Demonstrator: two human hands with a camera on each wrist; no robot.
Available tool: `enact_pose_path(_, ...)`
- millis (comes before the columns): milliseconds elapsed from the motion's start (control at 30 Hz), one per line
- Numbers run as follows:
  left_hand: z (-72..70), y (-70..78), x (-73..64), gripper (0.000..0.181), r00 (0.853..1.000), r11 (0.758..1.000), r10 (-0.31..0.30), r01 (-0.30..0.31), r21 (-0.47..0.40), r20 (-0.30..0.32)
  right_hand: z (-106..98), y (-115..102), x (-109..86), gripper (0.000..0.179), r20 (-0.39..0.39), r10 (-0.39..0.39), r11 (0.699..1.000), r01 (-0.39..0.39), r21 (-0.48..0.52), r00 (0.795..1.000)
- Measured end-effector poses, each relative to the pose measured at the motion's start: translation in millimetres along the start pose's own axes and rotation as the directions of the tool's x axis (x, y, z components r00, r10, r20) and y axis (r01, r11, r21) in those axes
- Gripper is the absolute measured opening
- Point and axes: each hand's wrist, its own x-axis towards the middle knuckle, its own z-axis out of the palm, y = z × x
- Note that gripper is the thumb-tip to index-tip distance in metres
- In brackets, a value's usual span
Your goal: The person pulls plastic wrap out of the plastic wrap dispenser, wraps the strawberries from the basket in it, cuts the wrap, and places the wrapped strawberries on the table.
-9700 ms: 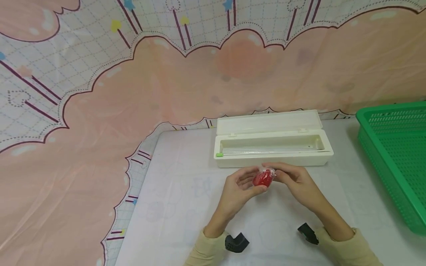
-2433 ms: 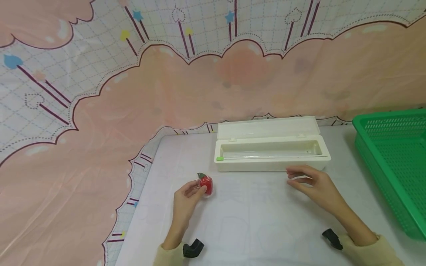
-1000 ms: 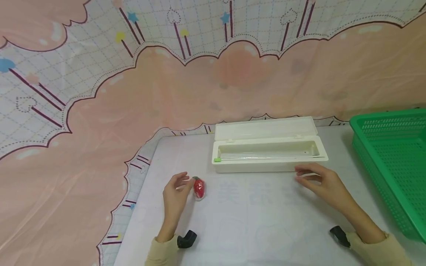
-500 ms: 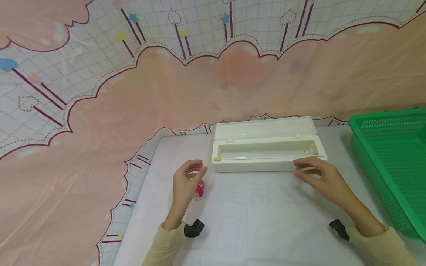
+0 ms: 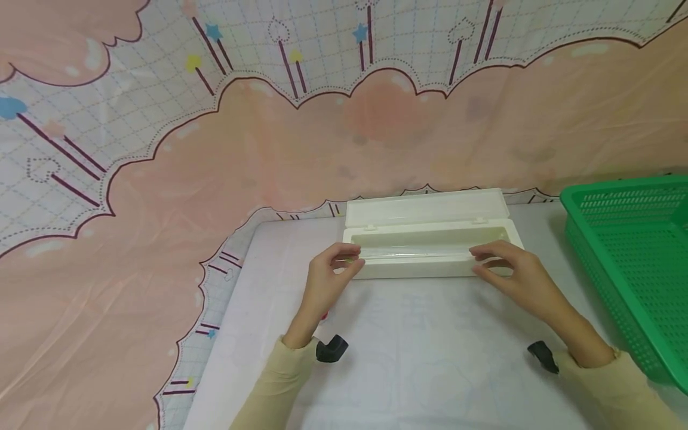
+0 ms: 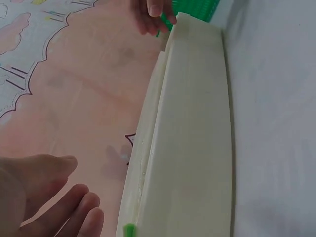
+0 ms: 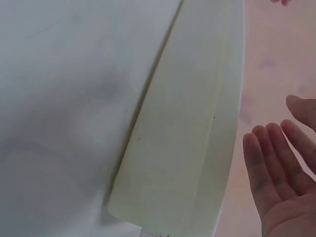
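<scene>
A long white cling film dispenser [image 5: 419, 270] stands at the back of the table with its lid [image 5: 430, 208] raised. Clear film [image 5: 408, 251] lies along the inside, and a green cutter slide [image 6: 130, 230] shows at the left end in the left wrist view. My left hand [image 5: 326, 279] hovers at the box's left front edge, fingers loosely bent and holding nothing. Over the right front edge is my right hand [image 5: 520, 273], thumb apart from its relaxed fingers, also holding nothing. A film-wrapped strawberry [image 5: 325, 316] peeks out beside my left wrist, mostly hidden.
A green plastic basket [image 5: 575, 239] stands at the right. The white table [image 5: 419, 358] meets a patterned cloth [image 5: 215, 155] at the back and left. Black wrist cameras [image 5: 331, 349] sit at both sleeves.
Earlier both hands held the wrapped strawberry; my left hand then set it down at the left and let go. Since then the left hand has moved up and right to the box; the right rose slightly.
</scene>
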Motion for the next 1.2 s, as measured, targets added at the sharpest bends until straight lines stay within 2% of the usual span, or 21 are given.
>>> enact_pose_path(100,5.8,2.4,7.0,0.025,0.999,0.999,0.013,-0.015,0.032,0.05,0,0,4.8,0.033,-0.001,0.0,1.0,0.0,-0.03,1.0)
enact_pose_path(133,8.3,-2.6,10.2,0.025,0.998,0.999,0.022,-0.025,0.048,0.067,0,0,6.4,0.033,0.001,0.004,0.999,-0.004,-0.046,1.0)
enact_pose_path(200,12.3,-2.1,14.0,0.026,0.995,0.996,0.024,-0.032,0.079,0.096,0,0,9.1,0.032,0.005,0.009,0.997,-0.008,-0.076,1.0)
enact_pose_path(400,22.6,-1.7,22.5,0.027,0.987,0.986,0.025,-0.051,0.156,0.16,3,2,16.1,0.031,0.034,0.025,0.993,-0.021,-0.12,0.999)
enact_pose_path(633,29.4,-1.8,31.6,0.031,0.972,0.954,0.022,-0.09,0.287,0.232,5,3,23.1,0.032,0.088,0.061,0.991,-0.05,-0.123,0.994)
enact_pose_path(733,32.0,-3.4,35.3,0.033,0.963,0.94,0.0,-0.092,0.329,0.268,6,3,27.7,0.033,0.137,0.089,0.99,-0.073,-0.118,0.987)
enact_pose_path(1000,39.0,-7.9,41.5,0.031,0.938,0.921,-0.055,-0.085,0.38,0.342,11,4,37.4,0.035,0.243,0.15,0.982,-0.115,-0.151,0.958)
enact_pose_path(1200,39.8,-8.3,41.3,0.028,0.93,0.915,-0.061,-0.093,0.391,0.363,16,7,41.2,0.032,0.294,0.165,0.979,-0.119,-0.168,0.941)
